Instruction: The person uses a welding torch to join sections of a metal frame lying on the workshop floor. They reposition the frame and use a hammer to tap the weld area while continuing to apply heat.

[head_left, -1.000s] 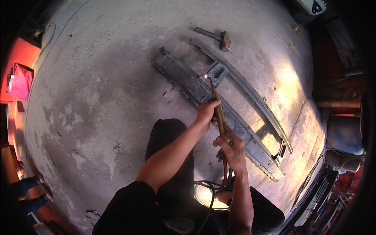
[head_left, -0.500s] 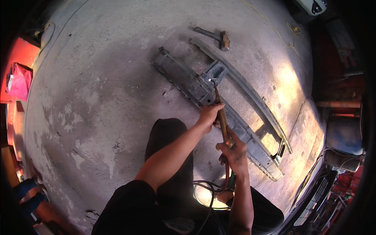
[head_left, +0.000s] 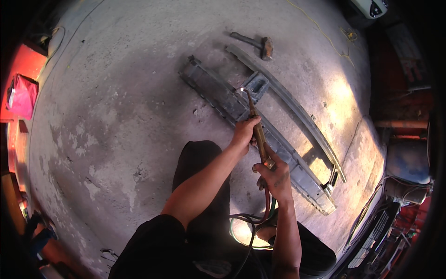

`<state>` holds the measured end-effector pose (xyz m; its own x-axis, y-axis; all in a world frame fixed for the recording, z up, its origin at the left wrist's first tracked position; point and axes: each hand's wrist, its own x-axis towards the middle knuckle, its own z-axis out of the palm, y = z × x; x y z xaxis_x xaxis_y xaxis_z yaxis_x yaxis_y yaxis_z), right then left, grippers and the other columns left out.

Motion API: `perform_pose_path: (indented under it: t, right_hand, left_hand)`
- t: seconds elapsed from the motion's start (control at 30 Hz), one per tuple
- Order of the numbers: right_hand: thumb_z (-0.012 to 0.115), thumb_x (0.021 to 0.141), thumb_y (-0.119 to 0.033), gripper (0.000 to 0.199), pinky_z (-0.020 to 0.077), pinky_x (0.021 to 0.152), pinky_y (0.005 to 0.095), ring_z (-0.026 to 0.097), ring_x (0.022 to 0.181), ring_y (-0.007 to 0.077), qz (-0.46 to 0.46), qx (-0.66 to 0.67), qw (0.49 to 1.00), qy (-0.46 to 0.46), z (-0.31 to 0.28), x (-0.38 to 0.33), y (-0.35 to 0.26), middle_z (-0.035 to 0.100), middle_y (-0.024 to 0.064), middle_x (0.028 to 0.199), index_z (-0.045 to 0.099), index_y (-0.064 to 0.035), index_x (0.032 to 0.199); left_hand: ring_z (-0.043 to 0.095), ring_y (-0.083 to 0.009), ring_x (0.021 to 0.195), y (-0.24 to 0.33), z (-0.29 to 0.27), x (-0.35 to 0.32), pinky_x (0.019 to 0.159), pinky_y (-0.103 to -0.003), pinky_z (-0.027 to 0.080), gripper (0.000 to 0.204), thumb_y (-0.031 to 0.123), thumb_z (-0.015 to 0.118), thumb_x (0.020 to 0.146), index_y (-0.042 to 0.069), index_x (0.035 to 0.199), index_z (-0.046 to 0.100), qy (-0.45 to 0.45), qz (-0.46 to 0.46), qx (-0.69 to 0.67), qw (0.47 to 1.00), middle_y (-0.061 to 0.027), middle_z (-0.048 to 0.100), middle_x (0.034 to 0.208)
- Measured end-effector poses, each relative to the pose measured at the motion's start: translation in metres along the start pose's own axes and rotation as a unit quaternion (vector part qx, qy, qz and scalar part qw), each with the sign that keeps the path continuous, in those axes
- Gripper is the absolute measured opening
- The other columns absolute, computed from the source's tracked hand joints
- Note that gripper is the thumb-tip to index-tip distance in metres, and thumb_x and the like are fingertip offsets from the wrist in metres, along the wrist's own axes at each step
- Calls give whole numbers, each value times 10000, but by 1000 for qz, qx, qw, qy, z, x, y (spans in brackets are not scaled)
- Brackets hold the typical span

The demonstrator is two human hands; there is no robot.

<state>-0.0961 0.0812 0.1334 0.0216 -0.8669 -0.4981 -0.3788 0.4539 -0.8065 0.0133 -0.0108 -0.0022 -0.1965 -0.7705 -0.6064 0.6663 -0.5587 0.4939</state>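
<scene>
A brass gas torch runs between both my hands, its thin bent tip pointing away from me with a small bright glow at its end. My left hand is closed around the front of the torch's body. Farther back, my right hand grips its rear end near the valves, where red and green hoses come off. The glow sits at a bracket joining two long rails of a grey metal car frame part, which lies slantwise on the floor.
A hammer with a rusty head lies beyond the frame part. Hoses loop by my legs. A black grille and a dark box-shaped thing stand at the right. At the left is a pink bag on red metal. A yellow cord trails at the far right.
Both hands have shifted slightly left and away from me with the torch. The glowing tip has moved left and a little farther along the bracket's edge.
</scene>
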Motion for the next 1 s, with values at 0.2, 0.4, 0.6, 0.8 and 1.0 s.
perform_pose_path:
  t: [0.2,0.4,0.6,0.8,1.0]
  right_hand:
    - [677,800,-52,662,460,435,275,574,471,123,28,-5,999,27,-7,-18,1,620,63,690,486,-9,1433]
    - [682,806,-51,656,452,452,270,567,485,114,45,-17,997,57,-12,-33,9,640,65,708,490,-12,1432]
    - [686,812,-36,643,449,455,270,562,489,109,40,-6,998,54,-12,-33,6,640,65,704,497,-11,1426]
    - [689,815,-32,640,444,452,265,561,489,107,37,-12,998,55,-11,-33,7,634,58,701,502,-23,1426]
    - [695,814,-37,643,442,449,264,558,489,103,45,-2,997,56,-12,-34,12,630,55,705,501,-30,1428]
  left_hand:
    - [488,-110,447,-11,6,-6,398,-285,328,279,327,666,915,59,837,659,-28,-28,67,997,-15,589,641]
    - [530,-108,494,-16,12,-12,425,-270,359,288,345,682,893,65,829,658,-49,-54,131,989,-19,612,670]
    - [535,-107,500,-18,10,-8,427,-274,351,280,339,665,906,72,819,655,-58,-64,118,989,-20,620,675]
    - [539,-109,513,-15,12,-11,431,-279,353,271,328,656,916,71,830,652,-59,-58,121,989,-26,633,700]
    - [533,-118,525,-14,13,-15,438,-281,356,273,325,663,916,63,841,659,-57,-65,136,987,-41,632,721]
